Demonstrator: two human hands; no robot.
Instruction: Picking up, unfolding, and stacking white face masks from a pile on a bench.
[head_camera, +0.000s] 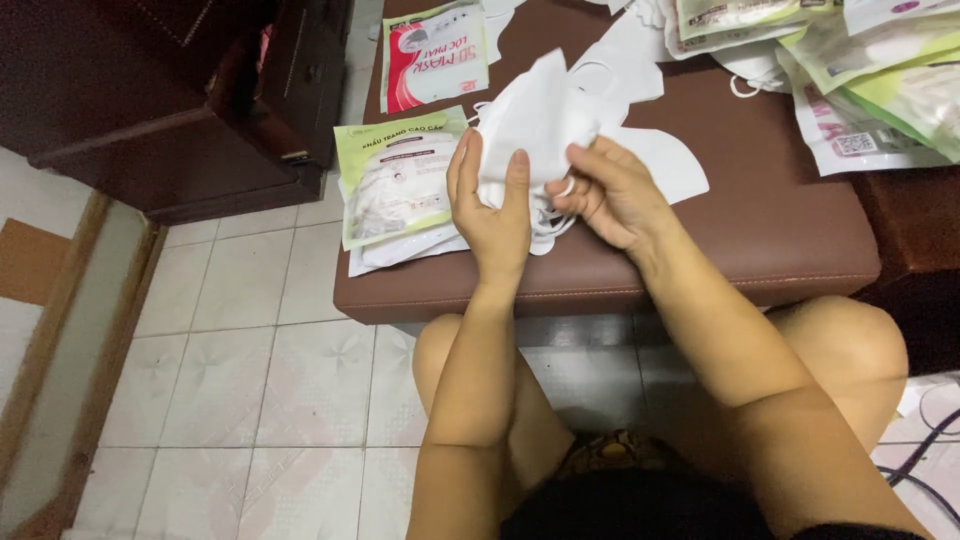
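My left hand (492, 210) grips a stack of white folded face masks (535, 120) from below, thumb across the front. My right hand (610, 190) pinches the masks' white ear loops at the stack's right side. Both hands hover over the front edge of a brown padded bench (760, 230). More loose white masks (650, 150) lie on the bench right behind my hands.
Green-and-clear mask packets (400, 175) lie left of my hands, a red-and-white packet (435, 55) behind them. Several more packets (870, 80) pile at the back right. A dark wooden cabinet (180, 100) stands at the left on the tiled floor (250, 380). My knees are under the bench.
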